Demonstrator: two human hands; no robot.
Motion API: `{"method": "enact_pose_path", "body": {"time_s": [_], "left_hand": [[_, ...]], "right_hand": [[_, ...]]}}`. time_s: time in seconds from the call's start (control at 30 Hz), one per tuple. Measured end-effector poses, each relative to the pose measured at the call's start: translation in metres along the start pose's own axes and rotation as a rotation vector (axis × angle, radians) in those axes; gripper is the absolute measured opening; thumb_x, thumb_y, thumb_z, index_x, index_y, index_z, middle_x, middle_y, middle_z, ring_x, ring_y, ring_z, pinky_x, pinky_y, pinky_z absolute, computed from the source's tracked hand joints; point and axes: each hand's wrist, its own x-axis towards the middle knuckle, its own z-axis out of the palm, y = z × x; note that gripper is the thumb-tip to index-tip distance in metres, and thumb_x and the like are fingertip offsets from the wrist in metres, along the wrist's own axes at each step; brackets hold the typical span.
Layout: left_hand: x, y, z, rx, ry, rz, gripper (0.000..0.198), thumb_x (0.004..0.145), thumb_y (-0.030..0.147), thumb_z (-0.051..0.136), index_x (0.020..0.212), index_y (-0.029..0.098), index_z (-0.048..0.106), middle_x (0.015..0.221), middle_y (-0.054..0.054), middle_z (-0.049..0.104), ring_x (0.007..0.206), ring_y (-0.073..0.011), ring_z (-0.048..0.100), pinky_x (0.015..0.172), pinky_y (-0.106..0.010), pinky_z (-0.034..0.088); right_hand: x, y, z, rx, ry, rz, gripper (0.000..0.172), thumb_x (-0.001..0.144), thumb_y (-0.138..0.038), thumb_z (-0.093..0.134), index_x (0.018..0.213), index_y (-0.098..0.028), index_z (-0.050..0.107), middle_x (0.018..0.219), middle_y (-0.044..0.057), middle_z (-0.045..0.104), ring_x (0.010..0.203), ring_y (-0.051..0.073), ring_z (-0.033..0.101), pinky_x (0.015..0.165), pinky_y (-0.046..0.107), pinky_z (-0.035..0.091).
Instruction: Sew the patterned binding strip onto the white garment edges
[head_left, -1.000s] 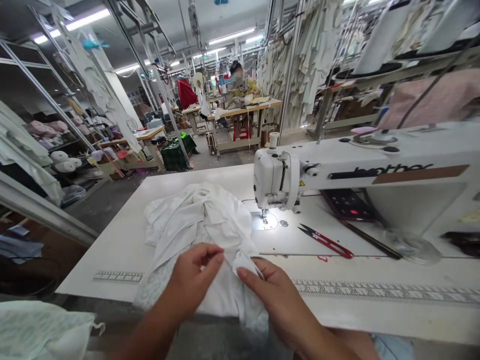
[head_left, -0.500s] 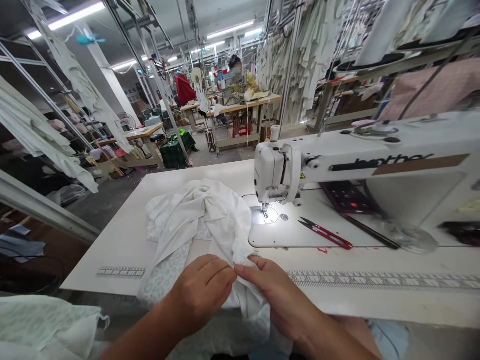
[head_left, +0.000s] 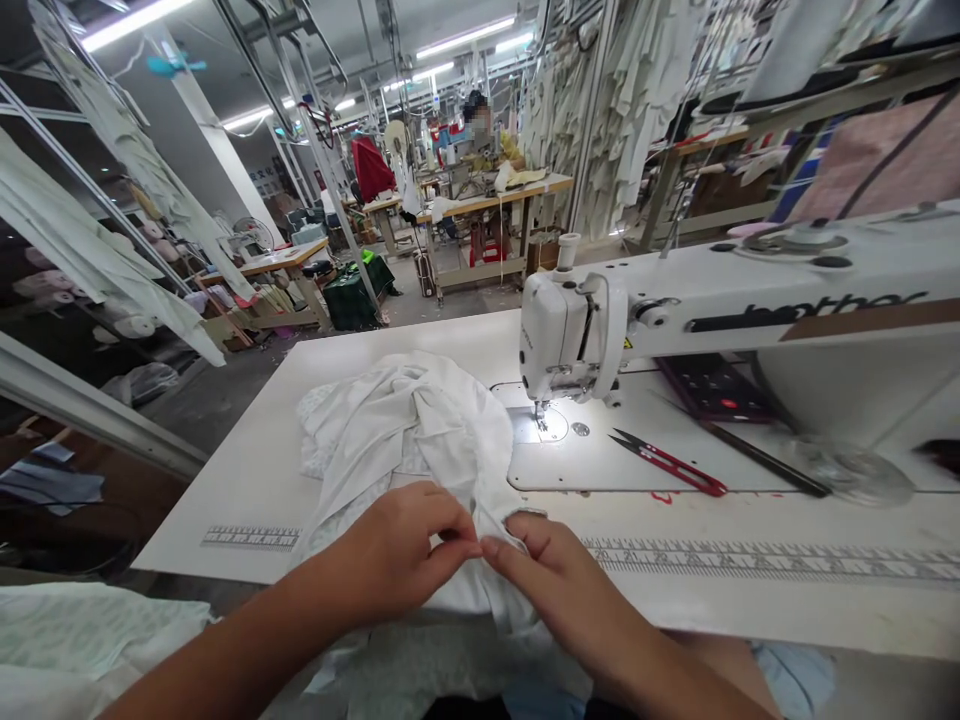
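Observation:
A white garment (head_left: 420,410) with a faint spotted pattern lies bunched on the table, left of the sewing machine's needle, and hangs over the front edge. My left hand (head_left: 409,545) pinches the cloth near that edge, thumb and forefinger together. Close against it, my right hand (head_left: 555,575) grips the same cloth between thumb and fingers, the two thumb tips almost touching. Folds and fingers hide the exact spot being held. The white sewing machine (head_left: 574,335) stands beyond my right hand, its lamp lit over the needle plate (head_left: 536,425).
Red thread snips (head_left: 671,462) and a dark pen-like tool (head_left: 765,460) lie on the machine bed. A printed ruler strip (head_left: 675,558) runs along the table's front. More pale cloth (head_left: 82,640) sits at lower left. A person works at a table (head_left: 495,200) farther back.
My left hand has shifted slightly, its fingers now in a looser pinch with a gap showing. The right hand keeps its grip. The view has turned a little to the left.

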Motion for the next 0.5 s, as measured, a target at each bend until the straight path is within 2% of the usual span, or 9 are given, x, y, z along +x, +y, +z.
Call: {"method": "enact_pose_path", "body": {"time_s": [0.07,0.17,0.23,0.3,0.37,0.43,0.5], "left_hand": [[0.003,0.004,-0.004,-0.068,-0.054,-0.153,0.007,0.078,0.016,0.068,0.072,0.019,0.066,0.07,0.003,0.066,0.065,-0.0119,0.06,0.06,-0.022,0.044],[0.007,0.005,-0.007,-0.182,-0.131,-0.322,0.005,0.074,0.018,0.069,0.07,0.018,0.067,0.064,0.004,0.063,0.06,-0.0107,0.057,0.054,-0.02,0.04],[0.01,0.003,-0.008,-0.281,-0.178,-0.391,0.005,0.074,0.021,0.069,0.071,0.018,0.067,0.062,0.004,0.061,0.059,-0.0105,0.054,0.051,-0.019,0.039],[0.015,0.002,-0.009,-0.322,-0.163,-0.394,0.009,0.075,0.025,0.068,0.072,0.017,0.065,0.062,0.004,0.06,0.058,-0.011,0.054,0.051,-0.02,0.039],[0.022,0.003,-0.01,-0.296,-0.049,-0.275,0.009,0.08,0.026,0.064,0.077,0.018,0.064,0.07,0.0,0.064,0.066,-0.0137,0.057,0.057,-0.023,0.044],[0.032,0.005,-0.011,-0.273,0.023,-0.036,0.013,0.087,0.026,0.056,0.094,0.019,0.065,0.092,-0.006,0.069,0.085,-0.0182,0.062,0.07,-0.028,0.049],[0.043,0.005,-0.008,-0.249,-0.062,0.209,0.024,0.093,0.024,0.046,0.111,0.02,0.061,0.113,-0.009,0.066,0.102,-0.0199,0.061,0.083,-0.031,0.049]], "right_hand": [[-0.001,0.001,-0.002,-0.117,-0.054,-0.087,0.043,0.085,-0.045,0.055,0.06,-0.023,0.027,0.062,-0.006,0.022,0.058,0.012,0.026,0.051,0.026,0.023],[-0.002,0.004,-0.004,-0.154,-0.116,-0.083,0.043,0.085,-0.044,0.056,0.062,-0.023,0.026,0.062,-0.006,0.021,0.057,0.011,0.024,0.049,0.026,0.021],[-0.002,0.005,-0.006,-0.174,-0.111,-0.068,0.044,0.083,-0.042,0.059,0.062,-0.023,0.024,0.062,-0.007,0.019,0.056,0.011,0.022,0.048,0.025,0.019],[-0.003,0.003,-0.007,-0.189,-0.102,-0.082,0.043,0.084,-0.04,0.058,0.062,-0.023,0.024,0.062,-0.006,0.021,0.057,0.011,0.024,0.049,0.025,0.022],[-0.004,-0.001,-0.008,-0.183,-0.131,-0.098,0.04,0.085,-0.037,0.056,0.063,-0.023,0.027,0.063,-0.006,0.026,0.058,0.011,0.029,0.052,0.025,0.026],[-0.006,-0.008,-0.008,-0.171,-0.187,-0.094,0.036,0.086,-0.036,0.055,0.062,-0.023,0.031,0.063,-0.005,0.032,0.059,0.012,0.034,0.053,0.025,0.029],[-0.007,-0.013,-0.011,-0.187,-0.231,-0.114,0.029,0.086,-0.035,0.054,0.064,-0.022,0.041,0.064,-0.003,0.042,0.062,0.014,0.042,0.056,0.026,0.033]]}}
